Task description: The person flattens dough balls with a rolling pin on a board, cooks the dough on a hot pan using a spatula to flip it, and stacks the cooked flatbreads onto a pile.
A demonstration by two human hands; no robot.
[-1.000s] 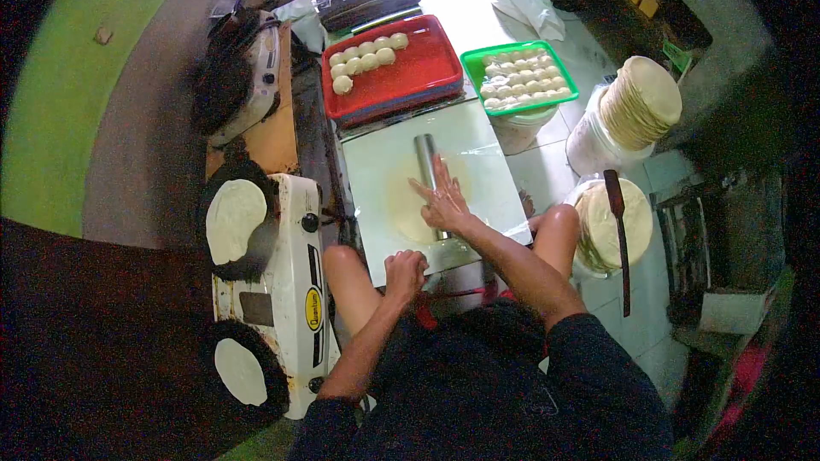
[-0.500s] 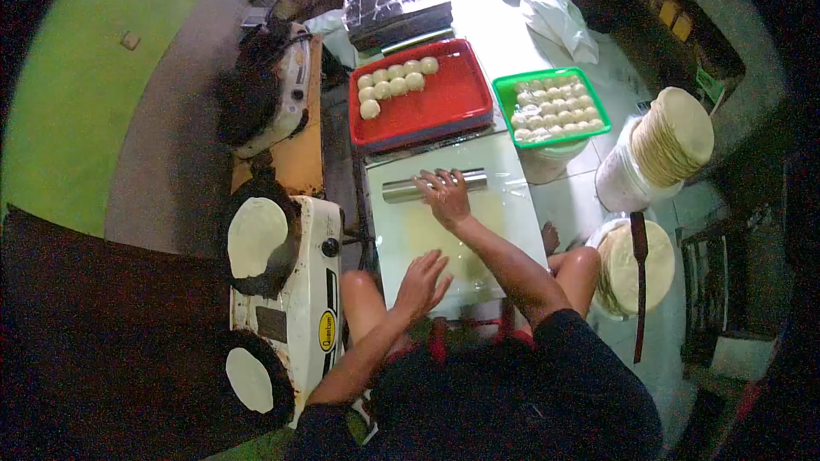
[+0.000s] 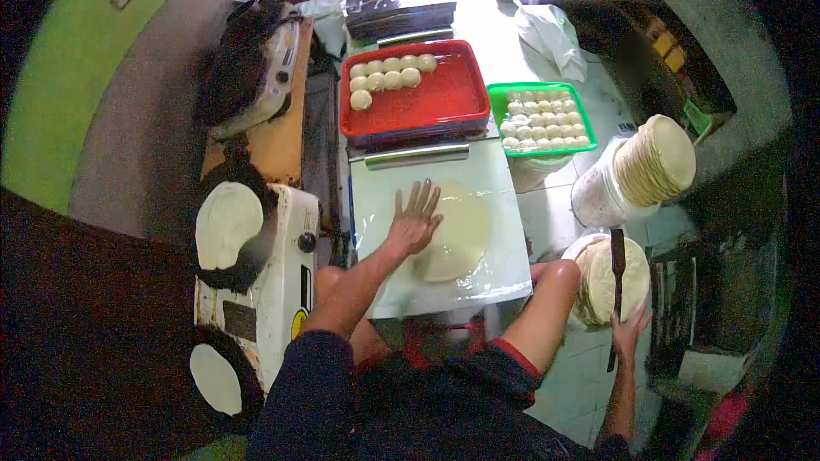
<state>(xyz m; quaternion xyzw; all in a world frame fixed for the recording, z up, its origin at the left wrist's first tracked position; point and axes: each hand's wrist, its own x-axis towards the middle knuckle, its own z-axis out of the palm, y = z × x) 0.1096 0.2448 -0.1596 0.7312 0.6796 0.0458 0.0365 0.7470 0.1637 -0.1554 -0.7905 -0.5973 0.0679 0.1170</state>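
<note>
My left hand (image 3: 413, 229) lies palm down with its fingers spread, over the left edge of a thin round sheet of dough (image 3: 461, 235) on the white work board (image 3: 384, 282). At the right, my right hand (image 3: 629, 335) is at the handle of a dark, long, flat spatula (image 3: 617, 277), its fingers apart and touching the handle's side. The spatula rests across a stack of flat dough rounds (image 3: 598, 269) in a container. A metal rolling pin (image 3: 417, 156) lies at the board's far edge, touched by neither hand.
Beyond the board, a red tray (image 3: 453, 102) and a green tray (image 3: 583, 111) hold dough balls. A taller stack of rounds (image 3: 658, 162) tilts on a white bucket (image 3: 594, 188). On my left, a two-burner stove (image 3: 290, 230) carries dough rounds on dark pans.
My right hand has left the rolling pin, now at the board's far edge, and moved right to the spatula. My left hand has moved forward onto the dough. The view has shifted slightly.
</note>
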